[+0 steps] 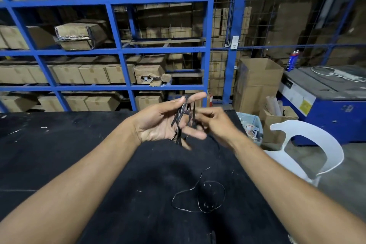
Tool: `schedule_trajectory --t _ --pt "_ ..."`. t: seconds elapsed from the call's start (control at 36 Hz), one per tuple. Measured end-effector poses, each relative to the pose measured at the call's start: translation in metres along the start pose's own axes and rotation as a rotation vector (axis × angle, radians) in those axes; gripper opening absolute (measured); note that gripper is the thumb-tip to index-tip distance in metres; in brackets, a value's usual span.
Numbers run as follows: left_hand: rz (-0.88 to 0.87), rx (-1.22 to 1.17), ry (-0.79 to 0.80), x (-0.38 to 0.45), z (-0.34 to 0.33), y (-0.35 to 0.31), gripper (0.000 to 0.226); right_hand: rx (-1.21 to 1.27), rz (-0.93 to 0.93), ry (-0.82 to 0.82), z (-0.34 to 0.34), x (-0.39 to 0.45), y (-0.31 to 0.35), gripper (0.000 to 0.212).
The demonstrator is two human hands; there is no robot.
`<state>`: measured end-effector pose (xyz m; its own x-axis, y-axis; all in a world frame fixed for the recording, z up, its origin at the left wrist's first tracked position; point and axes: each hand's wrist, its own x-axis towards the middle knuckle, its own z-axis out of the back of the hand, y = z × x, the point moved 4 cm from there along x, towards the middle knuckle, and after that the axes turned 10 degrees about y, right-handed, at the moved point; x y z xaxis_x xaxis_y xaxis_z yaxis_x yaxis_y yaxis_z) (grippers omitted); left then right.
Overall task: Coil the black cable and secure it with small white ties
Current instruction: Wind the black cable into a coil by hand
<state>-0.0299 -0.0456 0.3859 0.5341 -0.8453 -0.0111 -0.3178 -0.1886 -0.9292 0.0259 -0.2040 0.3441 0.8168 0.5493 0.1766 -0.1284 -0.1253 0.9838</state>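
Above the black table (59,160) my left hand (164,121) is palm up, fingers spread, with several loops of the black cable (183,117) wound across them. My right hand (213,123) is just to its right, blurred, fingers pinched on a strand of the same cable. The loose tail of the cable (200,197) lies in slack loops on the table nearer to me. A few tiny white bits (44,127) dot the tabletop; I cannot tell whether they are ties.
Blue metal racking (118,51) full of cardboard boxes stands behind the table. To the right are a white plastic chair (309,144), a bin of scraps (251,127), open cartons (257,81) and a blue machine (326,103).
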Motion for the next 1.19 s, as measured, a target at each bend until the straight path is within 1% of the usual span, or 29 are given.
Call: schedule_trajectory --t 0.06,0.11,0.17,0.22,0.31,0.36,0.44,0.53,0.61,0.75,0.83,0.92,1.0,1.08,1.14,1.19 --pt "-0.041 -0.017 -0.037 0.004 0.003 -0.001 0.051 0.051 -0.018 0.04 -0.017 -0.006 -0.014 0.021" --pt "-0.074 -0.04 -0.071 0.006 0.007 -0.001 0.05 0.064 -0.047 0.031 -0.032 -0.011 -0.024 0.028" --pt "-0.1 -0.072 -0.106 0.007 0.012 -0.002 0.048 0.076 -0.098 0.019 -0.043 -0.016 -0.031 0.03" --pt "-0.125 -0.08 -0.141 0.006 0.016 -0.002 0.048 0.073 -0.153 0.02 -0.047 -0.018 -0.035 0.027" --pt "-0.173 -0.102 -0.194 0.003 0.02 -0.005 0.047 0.135 -0.227 0.02 -0.045 -0.019 -0.038 0.034" --pt "-0.191 -0.121 -0.205 0.002 0.021 -0.005 0.048 0.204 -0.249 0.048 -0.045 -0.02 -0.037 0.028" --pt "-0.19 -0.112 -0.203 0.0 0.02 -0.004 0.049 0.255 -0.314 0.094 -0.045 -0.022 -0.035 0.028" --pt "-0.205 -0.15 -0.201 -0.003 0.019 -0.006 0.049 0.336 -0.353 0.102 -0.044 -0.022 -0.038 0.02" --pt "-0.249 -0.172 -0.224 -0.006 0.021 -0.011 0.048 0.372 -0.372 0.106 -0.046 -0.024 -0.045 0.031" --pt "-0.32 -0.105 -0.407 -0.007 0.028 -0.026 0.046 0.069 -0.343 0.238 -0.061 -0.032 -0.035 0.034" --pt "-0.367 0.004 -0.565 -0.013 0.038 -0.033 0.044 -0.081 -0.283 0.251 -0.067 -0.03 -0.017 0.034" --pt "-0.319 0.176 -0.652 -0.022 0.041 -0.038 0.043 -0.297 -0.264 0.243 -0.065 -0.028 0.004 0.03" --pt "-0.203 0.304 -0.633 -0.027 0.04 -0.037 0.046 -0.565 -0.208 0.215 -0.055 -0.024 0.031 0.018" --pt "-0.078 0.439 -0.586 -0.028 0.033 -0.032 0.046 -0.779 -0.152 0.205 -0.045 -0.018 0.057 0.012" --pt "0.021 0.523 -0.564 -0.027 0.03 -0.027 0.044 -0.902 -0.09 0.193 -0.041 -0.014 0.075 0.012" --pt "0.117 0.525 -0.517 -0.026 0.028 -0.02 0.044 -0.96 0.004 0.182 -0.038 -0.008 0.093 0.012"
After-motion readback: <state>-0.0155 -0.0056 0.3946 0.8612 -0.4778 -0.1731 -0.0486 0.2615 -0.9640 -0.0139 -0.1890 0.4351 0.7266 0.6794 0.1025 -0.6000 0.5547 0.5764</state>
